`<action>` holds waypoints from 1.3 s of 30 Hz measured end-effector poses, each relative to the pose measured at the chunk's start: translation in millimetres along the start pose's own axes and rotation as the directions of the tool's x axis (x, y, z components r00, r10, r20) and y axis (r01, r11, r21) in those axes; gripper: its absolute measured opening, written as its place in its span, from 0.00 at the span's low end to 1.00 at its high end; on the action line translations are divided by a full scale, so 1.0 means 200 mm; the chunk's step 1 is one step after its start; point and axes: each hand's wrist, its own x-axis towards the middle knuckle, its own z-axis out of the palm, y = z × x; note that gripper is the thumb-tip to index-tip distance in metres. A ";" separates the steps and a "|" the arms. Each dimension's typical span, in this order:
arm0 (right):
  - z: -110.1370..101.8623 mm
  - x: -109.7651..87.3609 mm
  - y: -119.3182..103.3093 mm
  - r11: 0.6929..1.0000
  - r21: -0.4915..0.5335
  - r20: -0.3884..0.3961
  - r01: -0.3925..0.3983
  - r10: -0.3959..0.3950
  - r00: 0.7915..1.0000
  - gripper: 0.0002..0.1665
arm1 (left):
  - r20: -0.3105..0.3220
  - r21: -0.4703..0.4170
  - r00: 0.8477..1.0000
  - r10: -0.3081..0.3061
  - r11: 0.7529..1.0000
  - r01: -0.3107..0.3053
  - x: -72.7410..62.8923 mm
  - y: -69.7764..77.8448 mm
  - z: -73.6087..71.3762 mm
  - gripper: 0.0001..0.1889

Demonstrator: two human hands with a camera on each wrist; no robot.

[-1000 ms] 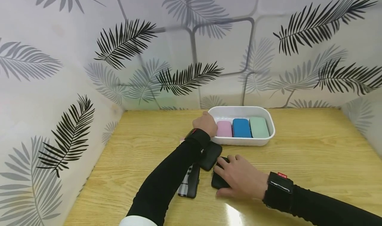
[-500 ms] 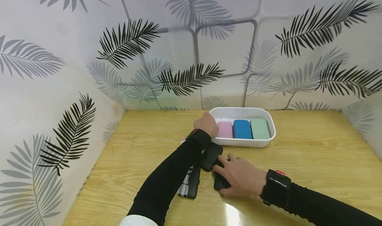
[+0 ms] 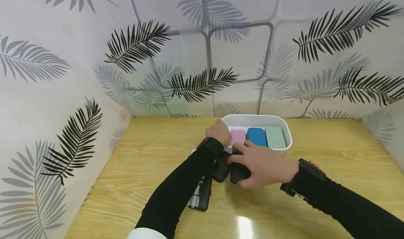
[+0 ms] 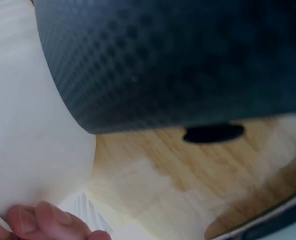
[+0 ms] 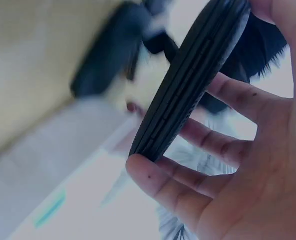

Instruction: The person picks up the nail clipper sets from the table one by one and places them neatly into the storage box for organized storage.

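Note:
My left hand (image 3: 218, 132) grips the left end of a white oblong box (image 3: 257, 119). In the left wrist view, fingertips (image 4: 47, 220) curl against its white wall (image 4: 32, 125). A flat black case with rounded corners (image 3: 238, 170) is held in my right hand (image 3: 265, 163), raised just in front of the box. The right wrist view has the black case (image 5: 188, 85) edge-on, its side grooved, pinched between thumb and fingers (image 5: 223, 142). Inside the box, pink (image 3: 238, 137), blue (image 3: 256, 135) and pale green (image 3: 275, 137) rounded flat pieces stand in a row.
Another flat black case (image 3: 222, 167) lies below the left wrist. A black case with a plaid face (image 3: 201, 193) rests nearer me, partly under the left sleeve. Something pink and light (image 3: 193, 149) peeks out beside the wrist. A patterned wall (image 3: 189, 56) rises behind the wooden table (image 3: 151, 137).
My right hand has lifted the black case off the table and carried it forward toward the white box. The left hand has stayed on the box's end.

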 end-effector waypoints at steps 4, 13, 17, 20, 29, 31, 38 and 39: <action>-0.08 0.05 0.13 0.998 0.006 -0.055 -0.063 0.063 0.996 0.33 | -0.020 -0.006 1.000 0.008 1.000 -0.008 0.00 -0.01 0.00 0.25; -0.03 0.23 0.47 0.970 0.141 0.048 -0.200 0.195 0.980 0.35 | -0.006 0.009 1.000 0.009 1.000 -0.009 0.00 0.00 0.01 0.29; 0.01 0.29 0.55 0.960 0.170 0.113 -0.223 0.206 0.972 0.35 | 0.011 0.004 1.000 0.004 1.000 -0.004 -0.01 0.02 0.00 0.31; 0.02 0.32 0.58 0.955 0.191 0.141 -0.228 0.203 0.969 0.35 | 0.018 -0.008 1.000 0.003 1.000 -0.003 -0.01 0.02 -0.01 0.31; 0.09 0.39 0.62 0.948 0.209 0.172 -0.241 0.207 0.963 0.35 | -0.009 -0.058 1.000 0.005 0.998 -0.006 -0.01 -0.01 -0.02 0.31; 0.12 0.41 0.61 0.954 0.207 0.171 -0.216 0.182 0.968 0.34 | 0.002 -0.081 1.000 0.008 0.997 -0.008 -0.02 -0.01 -0.03 0.28; 0.17 0.45 0.59 0.981 0.172 0.125 -0.094 0.073 0.989 0.20 | 0.021 -0.115 1.000 0.016 0.993 -0.013 -0.04 -0.02 -0.04 0.25; 0.17 0.45 0.59 0.979 0.179 0.128 -0.094 0.072 0.989 0.20 | 0.019 -0.116 1.000 0.012 0.993 -0.010 -0.04 -0.02 -0.03 0.24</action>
